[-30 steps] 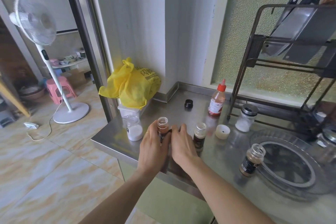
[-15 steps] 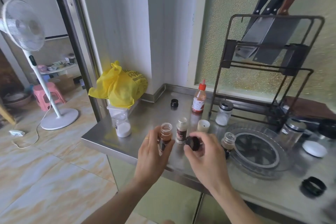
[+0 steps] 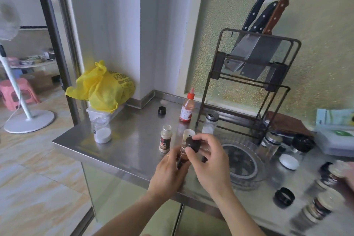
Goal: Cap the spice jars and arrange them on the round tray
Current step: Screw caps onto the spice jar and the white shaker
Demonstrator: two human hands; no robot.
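Note:
My left hand (image 3: 168, 173) grips a small glass spice jar (image 3: 184, 154) of reddish-brown spice above the steel counter's front edge. My right hand (image 3: 207, 156) holds a dark cap (image 3: 191, 143) right at the jar's mouth. An uncapped pale spice bottle (image 3: 165, 138) stands just left of the hands. The clear round tray (image 3: 257, 176) lies to the right with no jar on it. A jar of white powder (image 3: 102, 130) stands at the far left, a capped white jar (image 3: 210, 122) at the back.
Loose black caps lie at the back (image 3: 162, 110) and front right (image 3: 284, 196); a cream cap (image 3: 188, 133) and a white lid (image 3: 288, 161) lie near the tray. A red sauce bottle (image 3: 186, 108), a knife rack (image 3: 252, 82) and a yellow bag (image 3: 103, 87) stand behind. Blurred jars (image 3: 318, 205) are at the right edge.
My left hand lifted the reddish jar off the counter. My right hand brought the dark cap over to the jar's mouth. The view swung to the right.

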